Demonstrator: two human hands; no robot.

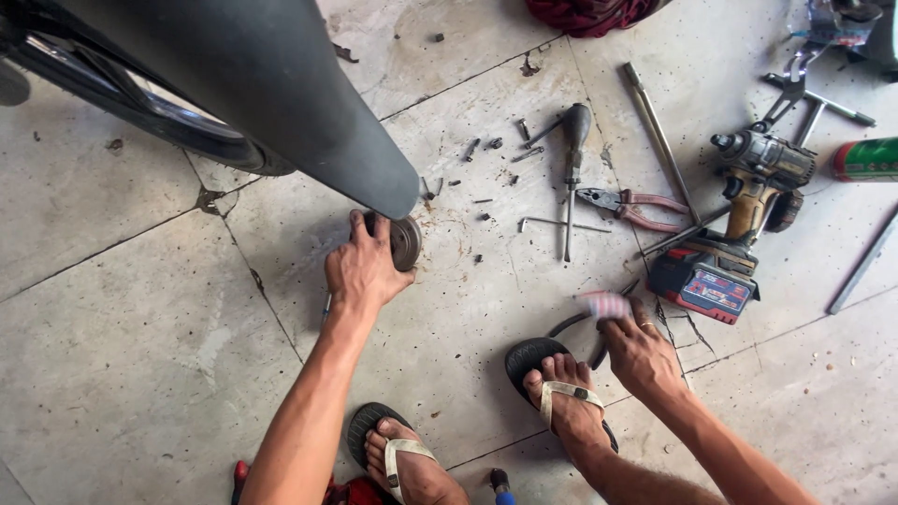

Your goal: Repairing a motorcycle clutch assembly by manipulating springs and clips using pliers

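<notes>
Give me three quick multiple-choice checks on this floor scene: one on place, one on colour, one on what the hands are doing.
1. Where does the cordless drill lie?
A. right of the pliers
B. under the wheel
C. between the feet

2. What colour are the pliers' handles?
A. blue
B. red
C. yellow

3. What is the left hand doing?
A. resting flat on the floor
B. holding the screwdriver
C. gripping a round metal part

Answers: 1 A, the drill lies on the concrete floor to the right of the pliers. 2 B, both handles show red. 3 C, its fingers wrap the disc below the dark fender; the right hand holds something blurred.
</notes>
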